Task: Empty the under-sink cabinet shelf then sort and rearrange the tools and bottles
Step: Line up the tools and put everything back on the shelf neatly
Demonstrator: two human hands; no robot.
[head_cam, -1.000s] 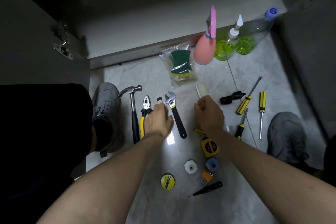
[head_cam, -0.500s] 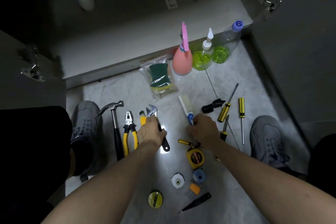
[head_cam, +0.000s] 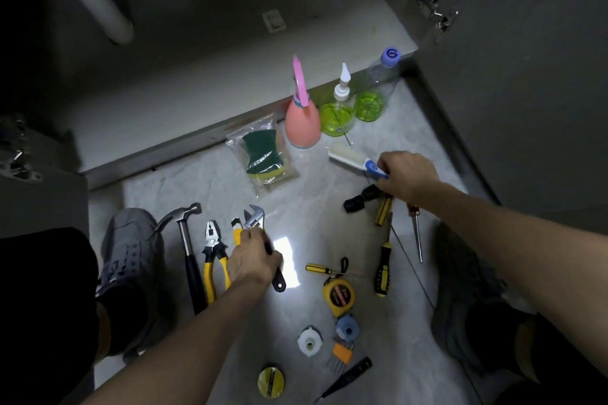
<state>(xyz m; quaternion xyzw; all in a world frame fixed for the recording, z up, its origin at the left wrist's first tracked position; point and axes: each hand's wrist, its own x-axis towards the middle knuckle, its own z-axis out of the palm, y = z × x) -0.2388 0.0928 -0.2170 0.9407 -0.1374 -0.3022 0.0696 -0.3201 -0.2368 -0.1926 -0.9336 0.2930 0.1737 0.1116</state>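
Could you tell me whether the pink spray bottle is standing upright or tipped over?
Upright: the pink spray bottle stands on its base on the floor, nozzle pointing up.

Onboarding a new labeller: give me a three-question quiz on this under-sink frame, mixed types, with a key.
1. True or false: the right hand holds the white brush by its blue handle.
2. Which tool lies directly beside the hammer? A pliers, B tape measure, C pink spray bottle
3. Fill in: the left hand rests on the adjustable ____.

Key: 1 true; 2 A; 3 wrench.
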